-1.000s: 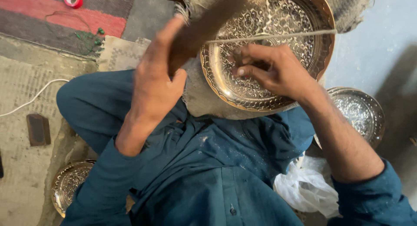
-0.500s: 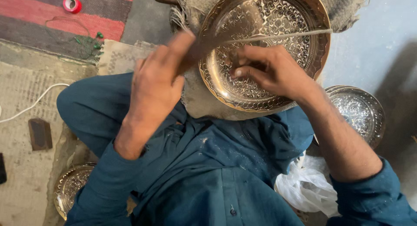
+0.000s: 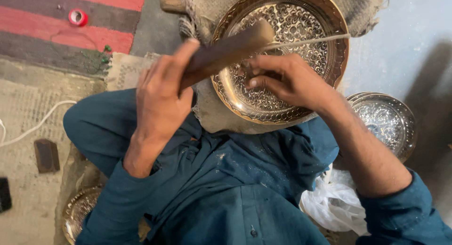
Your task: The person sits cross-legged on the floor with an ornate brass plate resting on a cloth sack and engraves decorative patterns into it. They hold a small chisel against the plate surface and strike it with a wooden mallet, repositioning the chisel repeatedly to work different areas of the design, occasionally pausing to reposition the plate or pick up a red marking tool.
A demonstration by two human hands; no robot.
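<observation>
A large round brass plate [image 3: 301, 19] with fine engraved scrollwork rests tilted on burlap cloth [image 3: 216, 115] in front of my crossed legs. My left hand [image 3: 162, 96] grips a dark wooden mallet [image 3: 226, 52], raised over the plate's left side. My right hand [image 3: 282, 80] lies on the plate's middle, fingers pinched on a small chisel that is mostly hidden under them. A thin pale stick [image 3: 308, 41] crosses the plate above my right hand.
A smaller engraved silver-toned plate [image 3: 388, 122] sits at the right on the grey floor. Another brass plate [image 3: 77, 212] peeks out under my left arm. A white plastic bag [image 3: 332, 205] lies by my right elbow. A red tape roll [image 3: 77, 17], white cord [image 3: 37, 125] and a dark block [image 3: 47, 155] lie left.
My left hand has brought the mallet down and rightward, from a raised position toward the plate's middle. My right hand has stayed in place on the plate.
</observation>
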